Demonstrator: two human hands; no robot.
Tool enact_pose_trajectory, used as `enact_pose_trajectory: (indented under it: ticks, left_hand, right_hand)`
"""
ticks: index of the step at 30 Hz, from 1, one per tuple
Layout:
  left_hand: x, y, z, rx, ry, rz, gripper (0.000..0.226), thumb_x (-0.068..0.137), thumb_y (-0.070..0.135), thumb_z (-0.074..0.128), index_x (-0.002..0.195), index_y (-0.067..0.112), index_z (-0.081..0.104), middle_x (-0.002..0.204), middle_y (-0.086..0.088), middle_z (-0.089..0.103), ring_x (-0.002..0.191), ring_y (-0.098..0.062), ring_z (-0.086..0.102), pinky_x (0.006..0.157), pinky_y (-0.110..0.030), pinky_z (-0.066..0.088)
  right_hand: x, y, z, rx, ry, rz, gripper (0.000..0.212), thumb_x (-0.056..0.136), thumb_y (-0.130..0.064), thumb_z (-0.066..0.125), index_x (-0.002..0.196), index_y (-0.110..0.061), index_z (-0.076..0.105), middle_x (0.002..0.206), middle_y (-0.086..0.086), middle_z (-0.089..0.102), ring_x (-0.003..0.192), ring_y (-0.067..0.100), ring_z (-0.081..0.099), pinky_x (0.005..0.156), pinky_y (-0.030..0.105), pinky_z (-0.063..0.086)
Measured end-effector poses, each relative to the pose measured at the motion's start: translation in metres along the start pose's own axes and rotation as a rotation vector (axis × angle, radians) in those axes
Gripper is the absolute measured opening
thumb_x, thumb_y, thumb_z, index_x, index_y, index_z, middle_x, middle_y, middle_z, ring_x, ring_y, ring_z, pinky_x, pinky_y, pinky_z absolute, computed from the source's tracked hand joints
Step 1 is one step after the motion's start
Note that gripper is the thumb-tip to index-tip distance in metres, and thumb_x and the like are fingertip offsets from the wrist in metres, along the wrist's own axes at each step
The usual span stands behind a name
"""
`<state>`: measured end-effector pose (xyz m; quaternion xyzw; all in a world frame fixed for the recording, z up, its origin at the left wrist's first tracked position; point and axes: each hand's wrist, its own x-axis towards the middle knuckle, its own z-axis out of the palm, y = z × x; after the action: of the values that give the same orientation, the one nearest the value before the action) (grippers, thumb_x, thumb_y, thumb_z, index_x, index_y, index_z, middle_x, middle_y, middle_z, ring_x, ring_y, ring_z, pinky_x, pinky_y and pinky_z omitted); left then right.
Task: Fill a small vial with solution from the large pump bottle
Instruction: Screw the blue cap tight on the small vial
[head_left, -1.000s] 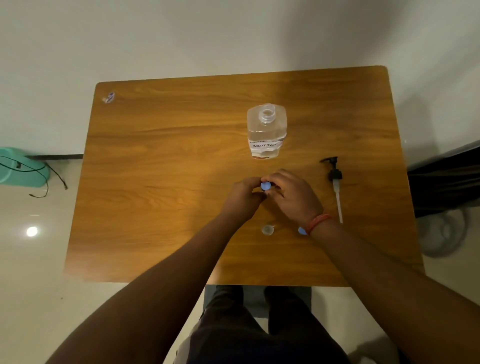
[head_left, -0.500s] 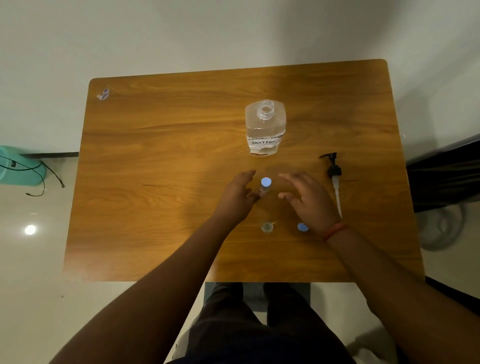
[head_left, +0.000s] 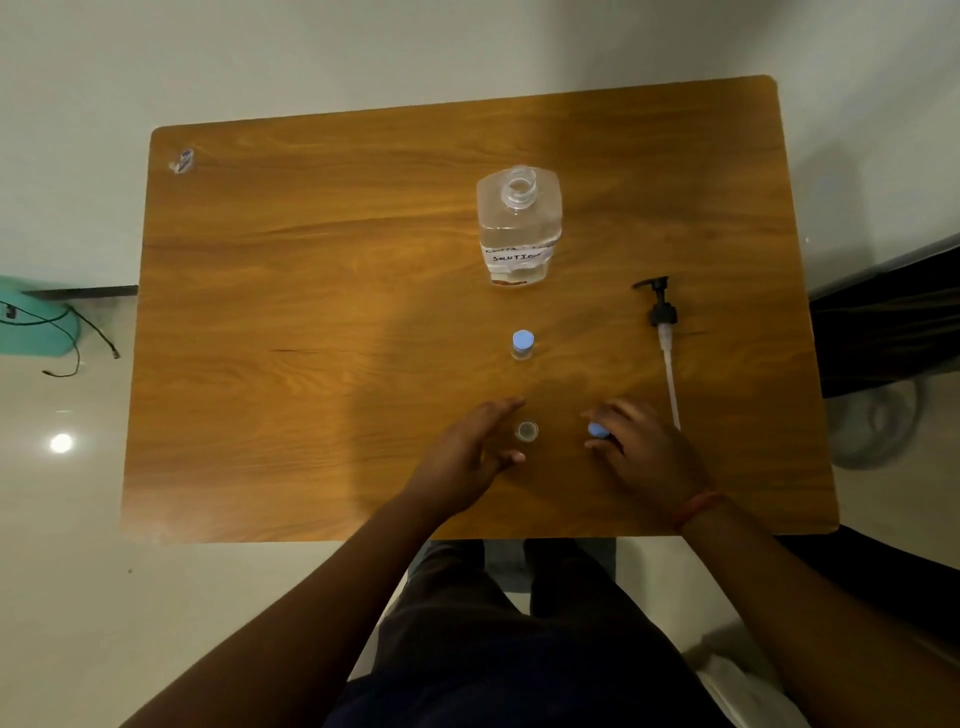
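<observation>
Stock on your table (head_left: 311, 312): one large bottle (head_left: 518, 228), upright at the far centre, neck open, hand-lettered label reading SOLUTION; its pump head (head_left: 661, 332) lying flat well to the right, dip tube pointing back toward you. One capped vial (head_left: 522, 345), blue lid on, standing between the bottle and your hands. One open vial (head_left: 527, 431), upright and uncapped, near the front edge. One loose blue cap (head_left: 597, 430), at the fingertips of your right hand (head_left: 644, 452); whether you pinch it or merely touch it cannot be told. Your left hand (head_left: 475, 452) is spread and relaxed, holding nothing, just beside the open vial and not clearly touching it. The two hands are apart, flanking that vial. Step in hand, by judgement: closing the second vial. The next move calls for the left hand to steady the vial while the right seats the cap squarely; a small, light vial will tip easily. Hard to make out: the liquid level in either vial; the small item (head_left: 182, 160) at the far left corner, possibly another vial; the upper line of the label. Your forearms run out of the frame at the bottom.
</observation>
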<state>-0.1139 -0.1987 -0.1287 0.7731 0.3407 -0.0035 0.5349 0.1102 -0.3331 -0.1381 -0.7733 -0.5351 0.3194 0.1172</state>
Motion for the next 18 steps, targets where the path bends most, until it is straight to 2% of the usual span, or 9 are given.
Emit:
enact_pose_trajectory:
  ticks: [4,7,10,13,18]
  left_hand:
    - [0.008,0.003,0.004,0.045,0.022,0.084,0.058,0.092,0.013,0.073,0.145,0.018,0.053,0.144,0.000,0.058,0.134,-0.013,0.052,0.110,-0.025,0.042]
    - [0.014,0.005,0.003,0.065,0.027,0.121,0.051,0.091,0.008,0.072,0.140,0.015,0.060,0.140,-0.001,0.062,0.128,-0.010,0.056,0.107,-0.017,0.042]
    - [0.016,0.005,0.003,0.058,0.015,0.114,0.042,0.092,0.006,0.071,0.134,0.013,0.065,0.132,0.000,0.068,0.108,-0.004,0.066,0.094,-0.012,0.047]
    - [0.017,0.004,0.004,0.055,0.004,0.091,0.039,0.092,0.004,0.070,0.131,0.012,0.067,0.124,-0.001,0.071,0.090,0.004,0.067,0.085,-0.009,0.047]
    - [0.017,0.007,0.002,0.052,-0.003,0.076,0.036,0.094,0.004,0.068,0.129,0.011,0.067,0.123,-0.003,0.071,0.092,-0.002,0.069,0.086,-0.013,0.050]
  right_hand:
    - [0.003,-0.002,-0.002,-0.025,-0.013,-0.043,0.026,0.095,-0.018,0.062,0.117,-0.006,0.067,0.120,0.013,0.060,0.113,0.029,0.053,0.091,0.040,0.046]
    - [0.004,-0.001,-0.003,-0.035,-0.010,-0.077,0.022,0.095,-0.015,0.061,0.112,-0.003,0.068,0.117,0.013,0.061,0.108,0.030,0.055,0.087,0.041,0.047]
    - [0.004,-0.002,-0.003,-0.045,0.007,-0.099,0.019,0.093,-0.012,0.063,0.108,-0.002,0.069,0.113,0.015,0.063,0.104,0.032,0.057,0.083,0.042,0.048]
    - [0.004,-0.002,-0.003,-0.050,0.015,-0.113,0.017,0.092,-0.011,0.064,0.104,0.000,0.070,0.109,0.016,0.064,0.102,0.033,0.058,0.083,0.043,0.048]
    - [0.001,-0.008,-0.010,-0.036,0.093,-0.143,0.012,0.090,-0.009,0.067,0.097,0.000,0.071,0.102,0.016,0.066,0.094,0.033,0.061,0.077,0.042,0.051]
